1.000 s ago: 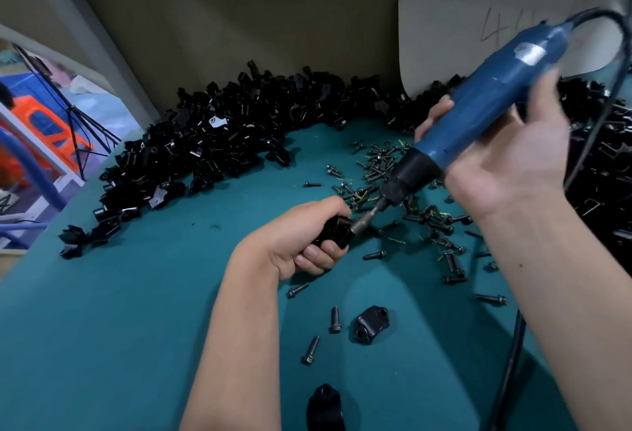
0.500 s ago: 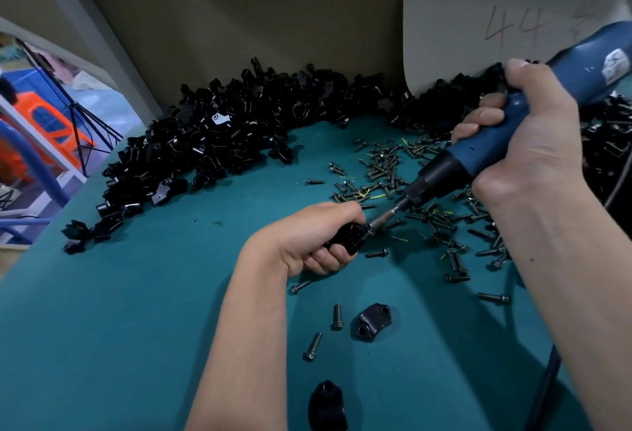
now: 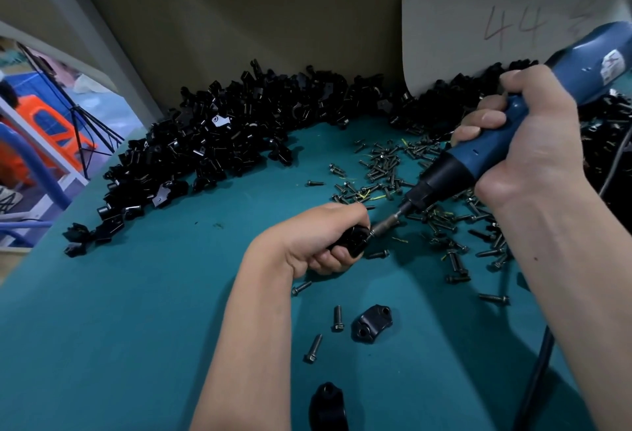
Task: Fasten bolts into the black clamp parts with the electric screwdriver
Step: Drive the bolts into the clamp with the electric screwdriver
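Note:
My left hand (image 3: 321,235) grips a black clamp part (image 3: 354,241) just above the teal table (image 3: 136,311). My right hand (image 3: 523,143) holds the blue electric screwdriver (image 3: 478,153) by its barrel, slanted down to the left. The screwdriver's bit (image 3: 386,223) meets the bolt at the right face of the held clamp. Another black clamp part (image 3: 371,323) lies on the table nearer to me, and a third (image 3: 328,403) sits at the bottom edge.
A big heap of black clamp parts (image 3: 219,143) curves along the back of the table. Loose bolts (image 3: 393,170) are scattered under the screwdriver, with a few more (image 3: 337,317) near the lying clamp. A white card (image 3: 496,20) leans on the back wall. The tool's cable (image 3: 537,369) runs down at right.
My right hand has slid down the screwdriver into a full grip on its barrel and swung the tool's rear to the right. The bit stays on the clamp in my left hand.

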Action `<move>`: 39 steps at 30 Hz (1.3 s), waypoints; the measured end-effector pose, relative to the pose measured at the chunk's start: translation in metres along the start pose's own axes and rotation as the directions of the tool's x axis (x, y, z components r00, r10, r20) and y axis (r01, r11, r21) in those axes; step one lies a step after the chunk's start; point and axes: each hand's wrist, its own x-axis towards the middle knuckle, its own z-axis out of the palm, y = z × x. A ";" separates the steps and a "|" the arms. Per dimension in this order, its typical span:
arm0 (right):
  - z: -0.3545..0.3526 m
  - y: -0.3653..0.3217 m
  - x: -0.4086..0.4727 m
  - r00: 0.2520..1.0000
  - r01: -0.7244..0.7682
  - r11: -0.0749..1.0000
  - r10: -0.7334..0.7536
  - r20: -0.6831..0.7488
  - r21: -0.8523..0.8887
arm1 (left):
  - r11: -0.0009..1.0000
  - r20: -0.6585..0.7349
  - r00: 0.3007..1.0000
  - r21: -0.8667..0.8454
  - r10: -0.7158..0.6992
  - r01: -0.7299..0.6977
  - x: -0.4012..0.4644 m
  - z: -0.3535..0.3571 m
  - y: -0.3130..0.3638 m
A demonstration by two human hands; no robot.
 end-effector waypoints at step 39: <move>0.009 0.003 -0.010 0.991 0.040 0.999 -0.037 0.128 -0.020 | 0.996 -0.034 0.995 -0.027 -0.091 0.090 0.005 0.003 0.004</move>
